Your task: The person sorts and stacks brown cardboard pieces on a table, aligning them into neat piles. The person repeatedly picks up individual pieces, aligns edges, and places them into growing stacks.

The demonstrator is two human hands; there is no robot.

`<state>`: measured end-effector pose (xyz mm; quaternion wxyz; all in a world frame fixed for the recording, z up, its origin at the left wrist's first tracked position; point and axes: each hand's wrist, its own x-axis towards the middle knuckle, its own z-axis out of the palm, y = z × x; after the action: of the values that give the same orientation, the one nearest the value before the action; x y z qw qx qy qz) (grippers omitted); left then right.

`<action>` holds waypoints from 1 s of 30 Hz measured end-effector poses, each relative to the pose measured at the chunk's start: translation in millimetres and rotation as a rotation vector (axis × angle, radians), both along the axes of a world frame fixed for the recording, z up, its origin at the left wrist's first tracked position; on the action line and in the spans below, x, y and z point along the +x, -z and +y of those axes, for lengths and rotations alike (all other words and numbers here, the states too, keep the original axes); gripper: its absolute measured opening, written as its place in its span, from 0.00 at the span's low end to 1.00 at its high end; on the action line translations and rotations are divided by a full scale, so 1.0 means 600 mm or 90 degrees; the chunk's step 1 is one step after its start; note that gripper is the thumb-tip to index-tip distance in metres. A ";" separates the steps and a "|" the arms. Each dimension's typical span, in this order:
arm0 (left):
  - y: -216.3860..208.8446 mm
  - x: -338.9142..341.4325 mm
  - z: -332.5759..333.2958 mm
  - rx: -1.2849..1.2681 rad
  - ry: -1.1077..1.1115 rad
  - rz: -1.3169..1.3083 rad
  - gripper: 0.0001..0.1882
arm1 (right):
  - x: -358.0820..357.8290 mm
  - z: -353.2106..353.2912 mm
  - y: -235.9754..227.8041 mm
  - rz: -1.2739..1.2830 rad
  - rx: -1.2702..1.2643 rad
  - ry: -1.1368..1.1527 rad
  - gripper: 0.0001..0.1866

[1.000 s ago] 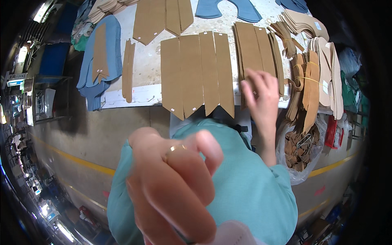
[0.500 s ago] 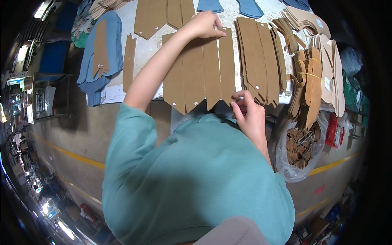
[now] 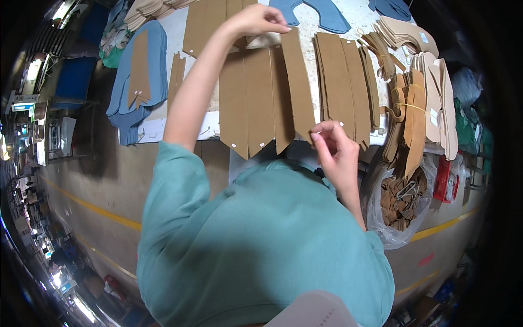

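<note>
A long brown leather-like strip (image 3: 299, 82) is raised off the table, tilted between my hands. My left hand (image 3: 256, 20) pinches its far end between thumb and fingers. The near pointed tip is pinched by my right hand (image 3: 335, 143), fingers curled. Just left of it, matching brown pieces (image 3: 246, 101) lie side by side, their pointed ends jutting over the table's near edge and bearing small white stickers. A further stack of brown panels (image 3: 340, 82) lies to the right of the raised strip.
Blue cut pieces (image 3: 155, 60) with a brown strip on top lie at the left. At the right are beige stacks (image 3: 438, 103) and banded tan strips (image 3: 414, 117). Below them hangs a clear bag (image 3: 376, 218) of brown scraps. The white table (image 3: 207, 124) ends before my body.
The brown strip has come up off the neighbouring pieces, leaving a shadow beside it. My left hand has moved away and slightly left with its far end; my right hand now grips its tip.
</note>
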<state>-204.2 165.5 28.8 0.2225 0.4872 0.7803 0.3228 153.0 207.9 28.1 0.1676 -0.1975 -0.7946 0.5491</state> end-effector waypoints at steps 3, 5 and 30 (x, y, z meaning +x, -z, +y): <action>-0.016 -0.010 -0.034 -0.081 0.031 -0.054 0.09 | -0.005 -0.009 0.018 -0.048 -0.036 -0.053 0.03; -0.012 -0.006 -0.038 -0.112 0.036 -0.062 0.09 | -0.010 -0.013 0.032 -0.083 -0.054 -0.088 0.03; -0.014 0.026 0.023 -0.019 0.095 -0.101 0.09 | 0.009 0.006 -0.003 0.044 -0.027 -0.077 0.10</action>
<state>-188.6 179.2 37.0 0.3141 0.5136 0.7266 0.3311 158.6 211.5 29.8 0.1577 -0.1335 -0.7871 0.5812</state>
